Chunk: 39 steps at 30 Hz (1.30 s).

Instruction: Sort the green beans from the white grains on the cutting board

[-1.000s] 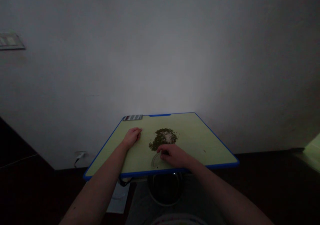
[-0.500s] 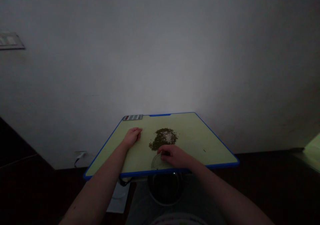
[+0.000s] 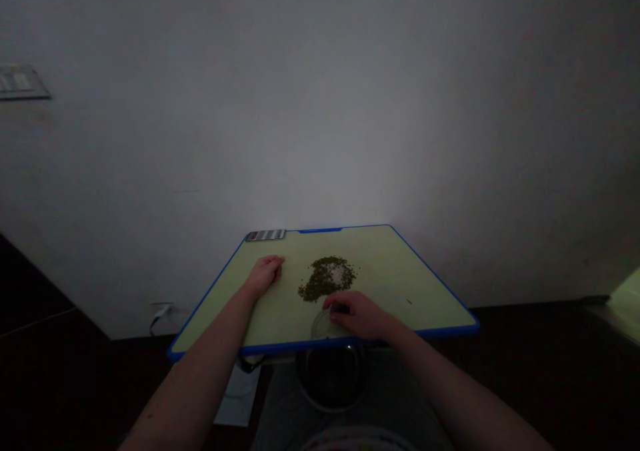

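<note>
My right hand [image 3: 357,312] is near the front edge of a pale tabletop [image 3: 395,277], fingers curled on the rim of a clear, round, shallow dish or lid [image 3: 323,325]; my hand hides part of it. Just beyond it lies a spread pile of small green grains [image 3: 316,284], perhaps beans. Whitish grains [image 3: 339,275] sit on the pile's right side. To the left, my left hand [image 3: 266,274] rests on the tabletop, apart from the pile, its fingers curled in and nothing visible in them.
Blue edging borders the tabletop, which stands against a grey wall [image 3: 320,104]. A phone-like panel [image 3: 266,235] lies at the far left corner. Below the front edge is a dark round bowl [image 3: 333,377]. A small dark sliver [image 3: 409,301] lies on the right.
My right hand has moved slightly to the right, and the clear round dish has shifted with it. My left hand and the grain pile look the same.
</note>
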Each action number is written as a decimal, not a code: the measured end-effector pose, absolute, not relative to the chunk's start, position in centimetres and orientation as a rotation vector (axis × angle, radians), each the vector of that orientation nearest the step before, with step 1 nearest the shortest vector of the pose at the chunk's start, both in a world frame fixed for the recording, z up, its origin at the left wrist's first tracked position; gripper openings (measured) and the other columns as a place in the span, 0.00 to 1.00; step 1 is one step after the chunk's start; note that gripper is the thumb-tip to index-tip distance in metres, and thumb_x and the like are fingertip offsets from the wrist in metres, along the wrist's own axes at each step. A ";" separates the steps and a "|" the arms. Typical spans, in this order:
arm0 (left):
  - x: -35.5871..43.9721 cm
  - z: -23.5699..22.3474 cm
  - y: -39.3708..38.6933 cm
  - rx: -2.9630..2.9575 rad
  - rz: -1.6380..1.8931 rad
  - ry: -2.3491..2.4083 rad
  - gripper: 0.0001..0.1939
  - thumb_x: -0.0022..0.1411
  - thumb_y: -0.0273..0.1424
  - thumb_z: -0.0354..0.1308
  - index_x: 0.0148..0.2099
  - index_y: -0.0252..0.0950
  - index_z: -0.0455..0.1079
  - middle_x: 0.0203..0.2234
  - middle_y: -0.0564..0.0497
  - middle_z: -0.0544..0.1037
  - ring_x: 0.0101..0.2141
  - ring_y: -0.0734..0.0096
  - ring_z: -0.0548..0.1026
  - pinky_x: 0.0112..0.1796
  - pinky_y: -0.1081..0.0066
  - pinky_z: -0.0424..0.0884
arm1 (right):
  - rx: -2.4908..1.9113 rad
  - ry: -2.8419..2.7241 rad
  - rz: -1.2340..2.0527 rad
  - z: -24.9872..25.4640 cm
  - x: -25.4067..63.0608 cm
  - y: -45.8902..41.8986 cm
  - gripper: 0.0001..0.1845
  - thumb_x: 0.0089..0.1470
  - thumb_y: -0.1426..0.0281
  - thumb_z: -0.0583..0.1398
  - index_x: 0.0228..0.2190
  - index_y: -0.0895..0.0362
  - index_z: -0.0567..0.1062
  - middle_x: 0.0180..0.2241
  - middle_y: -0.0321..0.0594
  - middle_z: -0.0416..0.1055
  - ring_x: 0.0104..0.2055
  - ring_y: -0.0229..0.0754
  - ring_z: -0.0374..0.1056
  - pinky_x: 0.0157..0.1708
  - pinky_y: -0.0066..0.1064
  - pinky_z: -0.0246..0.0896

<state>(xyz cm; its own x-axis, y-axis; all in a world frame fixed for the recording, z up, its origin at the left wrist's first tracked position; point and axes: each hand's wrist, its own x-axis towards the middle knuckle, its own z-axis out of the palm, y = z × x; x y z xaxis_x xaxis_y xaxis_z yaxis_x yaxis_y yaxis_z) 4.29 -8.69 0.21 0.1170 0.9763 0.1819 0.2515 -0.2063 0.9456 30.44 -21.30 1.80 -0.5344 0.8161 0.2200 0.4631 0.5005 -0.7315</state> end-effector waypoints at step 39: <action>4.2 0.4 -8.9 1.659 1.134 1.299 0.20 0.52 0.44 0.50 0.17 0.36 0.58 0.09 0.57 0.61 0.14 0.77 0.58 0.21 0.73 0.55 | -1.480 -1.842 0.399 0.0 34.4 -20.2 0.13 0.46 0.71 0.55 0.37 0.57 0.72 0.22 0.35 0.70 0.25 0.37 0.64 0.29 0.28 0.55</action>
